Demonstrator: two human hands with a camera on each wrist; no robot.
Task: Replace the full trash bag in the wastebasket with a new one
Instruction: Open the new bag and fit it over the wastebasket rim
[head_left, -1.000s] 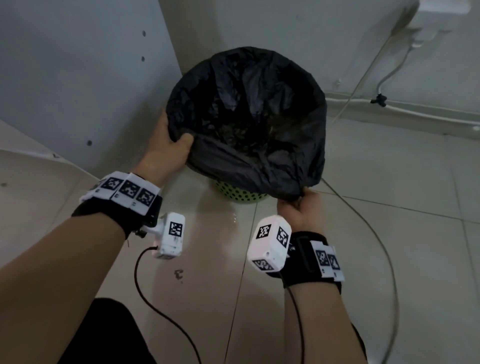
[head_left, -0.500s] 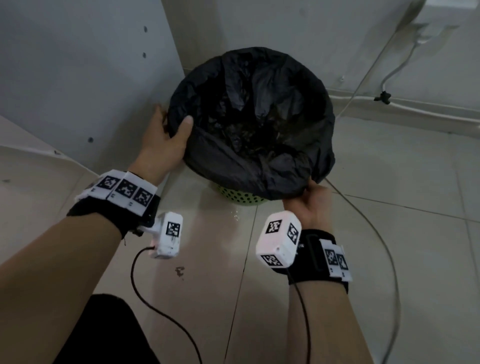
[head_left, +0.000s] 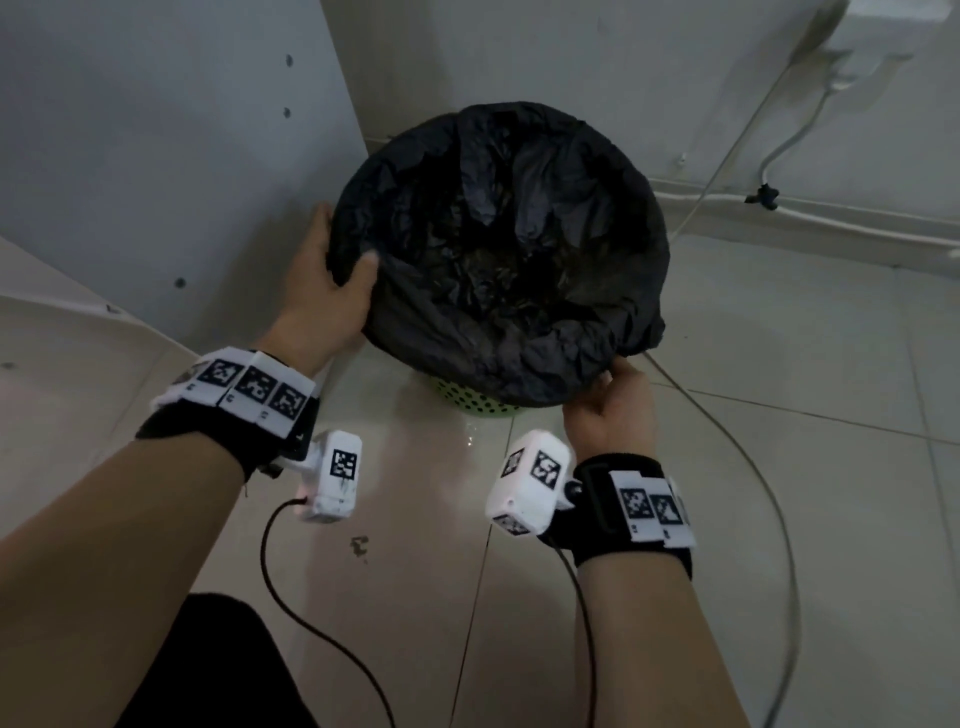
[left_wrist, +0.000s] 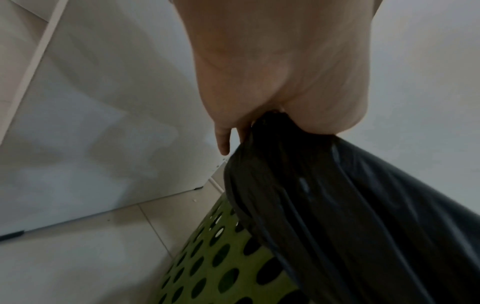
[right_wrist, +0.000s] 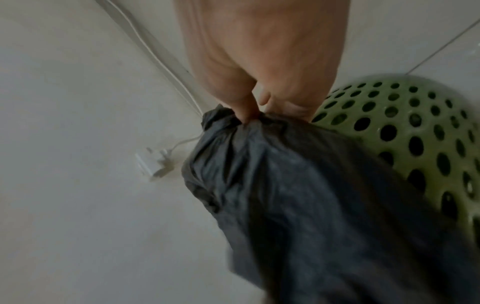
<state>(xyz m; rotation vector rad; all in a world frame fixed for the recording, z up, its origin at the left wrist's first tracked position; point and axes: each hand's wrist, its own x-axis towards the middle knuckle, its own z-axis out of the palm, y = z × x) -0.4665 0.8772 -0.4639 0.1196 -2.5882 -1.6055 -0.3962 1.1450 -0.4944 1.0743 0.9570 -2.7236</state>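
A black trash bag (head_left: 498, 249) lines a green perforated wastebasket (head_left: 475, 402) on the tiled floor, its mouth spread wide and folded down over the rim. My left hand (head_left: 332, 280) grips the bag's edge at the left, thumb inside the opening. In the left wrist view the bag (left_wrist: 350, 216) bunches under that hand (left_wrist: 270, 119), beside the wastebasket (left_wrist: 223, 267). My right hand (head_left: 610, 395) pinches the bag's hem at the near right. The right wrist view shows those fingers (right_wrist: 246, 111) pinching gathered plastic (right_wrist: 298, 185) next to the wastebasket (right_wrist: 415, 127).
A white cabinet panel (head_left: 156, 156) stands close on the left. Wall and baseboard run behind, with white cables (head_left: 779, 145) and a power strip (head_left: 872, 36) at the upper right. A grey cable (head_left: 753, 467) curves over the floor on the right. A plug (right_wrist: 153, 164) lies on the floor.
The left hand has slid along the bag's left edge, away from me. The right hand moved rightward along the hem. The bag's mouth is spread wider and lower over the basket.
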